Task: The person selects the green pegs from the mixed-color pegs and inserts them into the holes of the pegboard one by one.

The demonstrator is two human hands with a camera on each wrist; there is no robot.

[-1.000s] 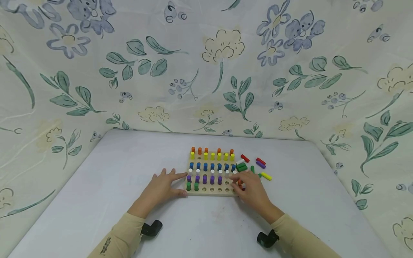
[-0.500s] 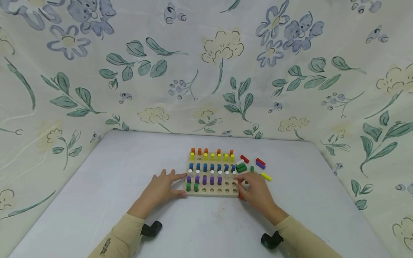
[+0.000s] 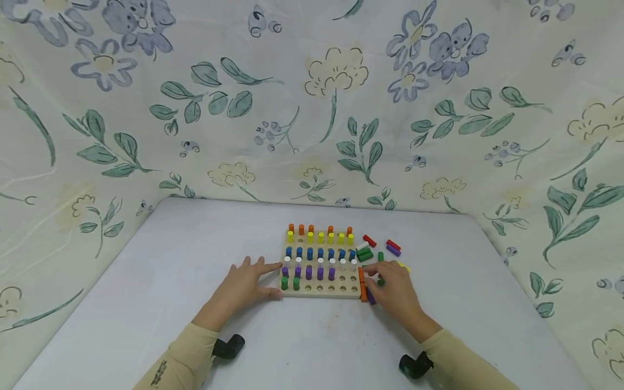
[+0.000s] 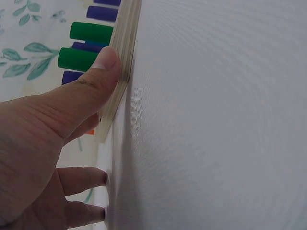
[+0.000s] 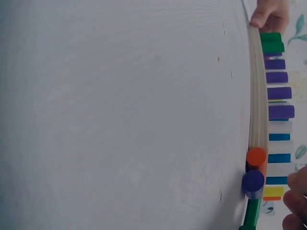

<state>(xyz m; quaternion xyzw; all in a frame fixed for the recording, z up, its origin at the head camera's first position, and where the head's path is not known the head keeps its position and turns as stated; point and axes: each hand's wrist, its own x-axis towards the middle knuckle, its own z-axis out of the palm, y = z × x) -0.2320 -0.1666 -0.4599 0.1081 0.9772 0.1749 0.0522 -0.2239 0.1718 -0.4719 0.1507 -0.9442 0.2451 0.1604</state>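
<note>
A wooden pegboard [image 3: 325, 293] carries rows of orange, yellow, blue, white, purple and green pegs. My left hand [image 3: 244, 284] touches its left side, index finger extended along the edge and thumb at the near corner. In the left wrist view that thumb [image 4: 96, 86] rests against the board's edge beside two green pegs [image 4: 91, 31]. My right hand [image 3: 394, 287] hovers over loose pegs right of the board, thumb and index finger apart. A green peg [image 3: 381, 282] shows between them. Nothing held shows at its fingertips [image 5: 296, 199] in the right wrist view.
Orange pegs [image 3: 363, 284] and a purple peg [image 3: 371, 296] lie along the board's right edge. Farther back lie green pegs [image 3: 364, 255], red pegs [image 3: 369, 240] and another purple peg [image 3: 393, 250]. A floral cloth [image 3: 312, 108] hangs behind the white table [image 3: 205, 233].
My right hand has moved right, off the board's right edge and over the loose pegs, uncovering holes and the orange pegs. My left hand stays in place.
</note>
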